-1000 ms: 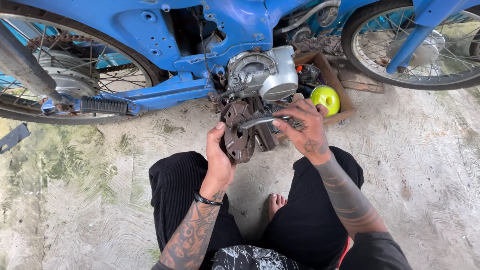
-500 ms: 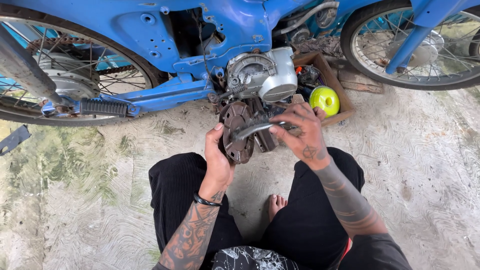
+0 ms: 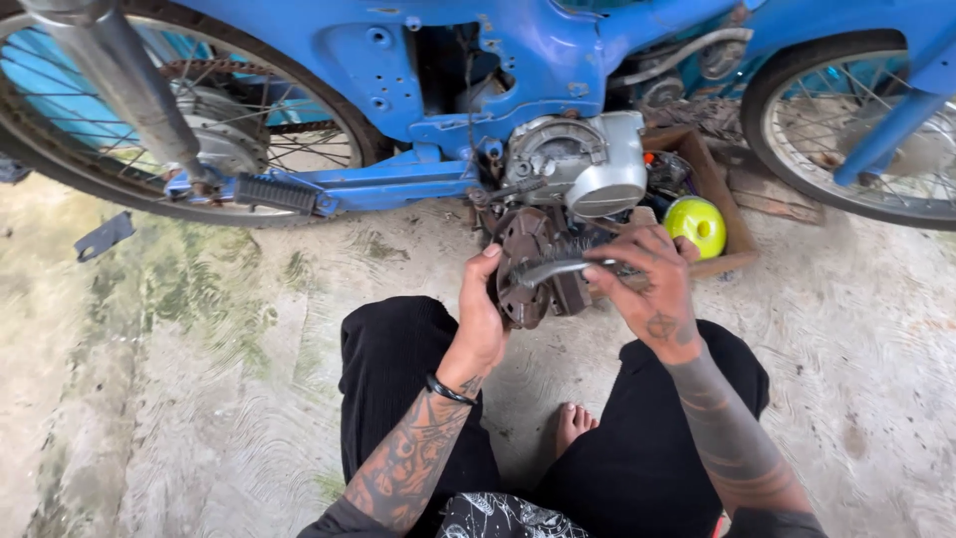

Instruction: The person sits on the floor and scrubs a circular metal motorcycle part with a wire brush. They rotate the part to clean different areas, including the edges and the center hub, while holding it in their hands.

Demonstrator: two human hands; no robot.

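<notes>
The dark round engine part (image 3: 525, 267) sits low on the engine, just below the silver engine cover (image 3: 588, 164) of the blue motorbike (image 3: 518, 60). It looks like cast metal with ribs and pockets: stiff, fairly heavy for its size, probably oily, so expect it to be slippery. You can't tell from here whether it is loose or fixed to the engine.

Your left hand (image 3: 481, 317) is curled around its left rim, thumb up on the edge. That rim is the sensible place to grip, as it is thick and won't bend. Your right hand (image 3: 647, 282) is closed on the grip end of a bent metal lever (image 3: 553, 271) that lies across the face of the part. The lever is rigid and smooth, so hold it near the end for leverage.

Further out, a yellow-green round container (image 3: 697, 224) sits in a brown tray (image 3: 722, 189) just right of the engine. A black footpeg (image 3: 274, 194) is to the left and the spoked wheel (image 3: 229, 130) is behind it. You are sitting cross-legged on bare concrete floor (image 3: 199, 399).
</notes>
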